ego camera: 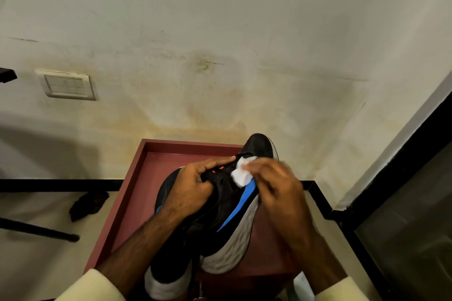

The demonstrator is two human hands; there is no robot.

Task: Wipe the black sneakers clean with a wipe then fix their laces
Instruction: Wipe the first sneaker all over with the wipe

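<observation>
Red mark (216, 170) on the sneaker (227, 205) tongue: too blurred to read. Sneaker sits tilted on the red tray (137, 178). Left hand (195, 183) fingers are curled round its tongue and laces. Right hand (276, 186), at 3 o'clock, pinches the white wipe (241, 173) against the upper. Second sneaker (168, 259) lies at 7 o'clock.

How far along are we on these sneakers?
Done: nothing I can confirm. In hand: left hand grips the upper sneaker by its laces while the right hand holds the white wipe against it. Left, likely: the second sneaker on the red tray, then the laces.
</observation>
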